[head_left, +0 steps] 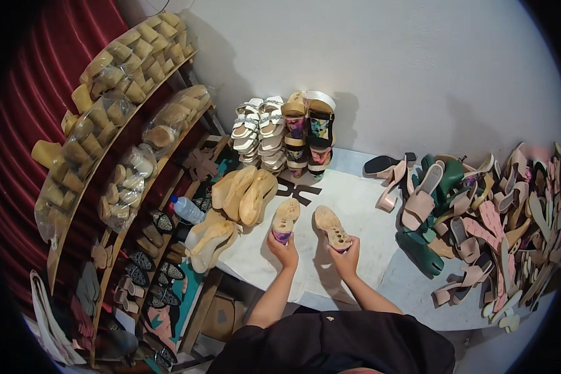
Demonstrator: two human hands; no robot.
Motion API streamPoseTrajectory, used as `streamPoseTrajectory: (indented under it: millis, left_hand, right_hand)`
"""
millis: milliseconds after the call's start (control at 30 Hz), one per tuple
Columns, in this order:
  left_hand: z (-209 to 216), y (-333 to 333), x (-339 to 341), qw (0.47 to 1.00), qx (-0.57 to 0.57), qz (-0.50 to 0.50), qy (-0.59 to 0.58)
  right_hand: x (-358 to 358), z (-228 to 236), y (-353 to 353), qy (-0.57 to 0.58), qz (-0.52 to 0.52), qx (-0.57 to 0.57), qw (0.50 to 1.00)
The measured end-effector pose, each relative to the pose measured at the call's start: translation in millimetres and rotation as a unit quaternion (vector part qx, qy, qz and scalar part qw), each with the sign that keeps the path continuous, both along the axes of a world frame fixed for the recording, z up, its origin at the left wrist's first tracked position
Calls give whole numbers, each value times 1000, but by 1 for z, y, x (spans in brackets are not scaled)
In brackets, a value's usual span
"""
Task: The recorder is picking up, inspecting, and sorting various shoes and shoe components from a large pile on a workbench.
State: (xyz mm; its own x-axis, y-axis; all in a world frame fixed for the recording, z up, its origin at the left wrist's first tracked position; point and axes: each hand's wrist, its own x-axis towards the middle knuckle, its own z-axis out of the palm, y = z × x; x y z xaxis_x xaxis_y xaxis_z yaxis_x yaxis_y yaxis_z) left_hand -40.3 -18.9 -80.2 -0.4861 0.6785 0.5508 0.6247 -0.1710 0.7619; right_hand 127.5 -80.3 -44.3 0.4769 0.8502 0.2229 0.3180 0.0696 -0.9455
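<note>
My left hand is closed round the near end of a tan sandal, seen sole-like and long, with a purple patterned band by my fingers. In my right hand is a matching tan sandal, tilted toward the left, with several dark holes near the gripped end and a little purple by the fingers. Both are held apart from each other over the white sheet on the table. Just beyond them lie dark flat strap pieces.
Wooden shoe lasts lie left of my hands, beside a plastic bottle. White sandals and patterned sandals are stacked against the wall. A pile of mules and soles covers the right side. Shelves of bagged lasts stand left.
</note>
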Motion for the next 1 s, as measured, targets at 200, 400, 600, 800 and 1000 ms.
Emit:
streamPoseTrajectory:
  millis: [200, 400, 600, 800, 1000]
  left_hand:
    - [2, 50, -8, 999, 3, -43, -17]
    - [3, 80, 2, 997, -33, -56, 34]
    - [-21, 88, -3, 998, -44, -43, 19]
    - [-28, 90, -2, 997, -54, -47, -18]
    - [-23, 82, -11, 993, -100, -32, -48]
  right_hand:
    - [-18, -2, 25, 27, -12, 6, 1000]
    - [-38, 13, 61, -22, -26, 57, 998]
    - [-59, 12, 70, -37, -35, 71, 996]
    - [-69, 1, 79, -50, -52, 35, 997]
    - [-76, -18, 79, -71, -59, 33, 995]
